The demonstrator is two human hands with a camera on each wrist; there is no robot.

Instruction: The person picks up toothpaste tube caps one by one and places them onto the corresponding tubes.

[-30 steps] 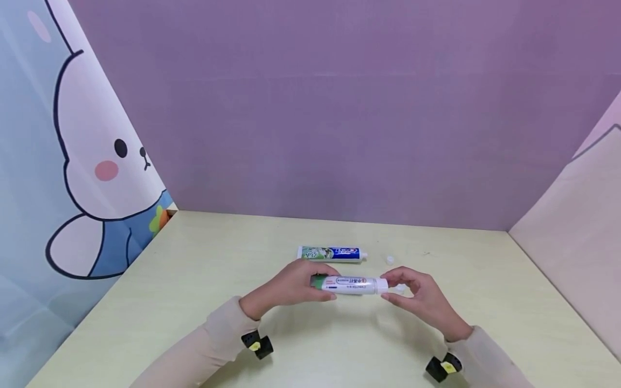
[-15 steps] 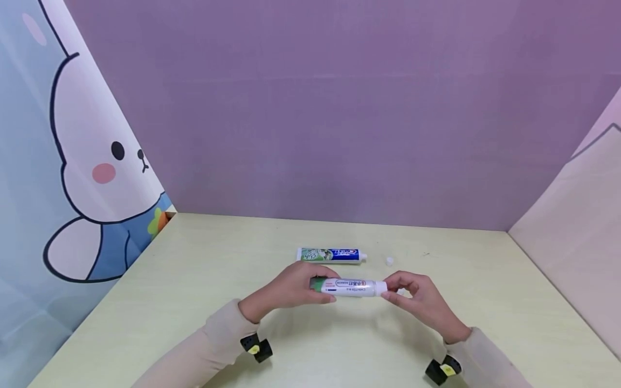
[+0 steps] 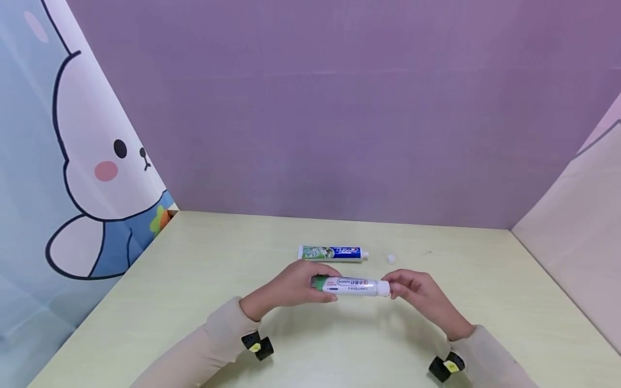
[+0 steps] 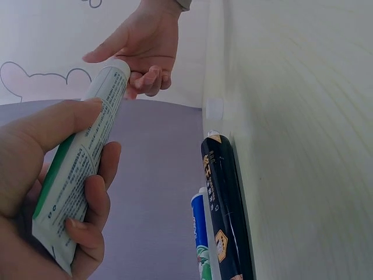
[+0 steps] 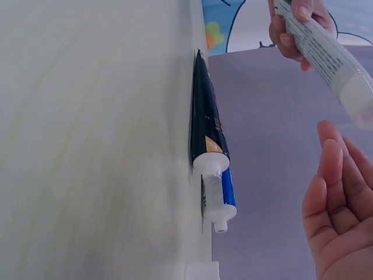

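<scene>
One white-green toothpaste tube [image 3: 356,286]: capped, gripped in your left hand [image 3: 301,284] above the table [image 3: 233,242].
Blue-green tube [image 3: 335,253], black tube [image 4: 224,204]: uncapped, on table; contents hidden.
Right hand [image 3: 422,296]: your fingers loose beside the white cap [image 3: 384,288], pinched earlier.

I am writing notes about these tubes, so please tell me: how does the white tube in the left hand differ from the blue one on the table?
The white tube is held in the left hand; the blue tube lies on the table.
The white tube has a wide white cap on; the blue tube shows a bare, narrow nozzle.
Both point rightward in the head view, and both carry some green.
</scene>
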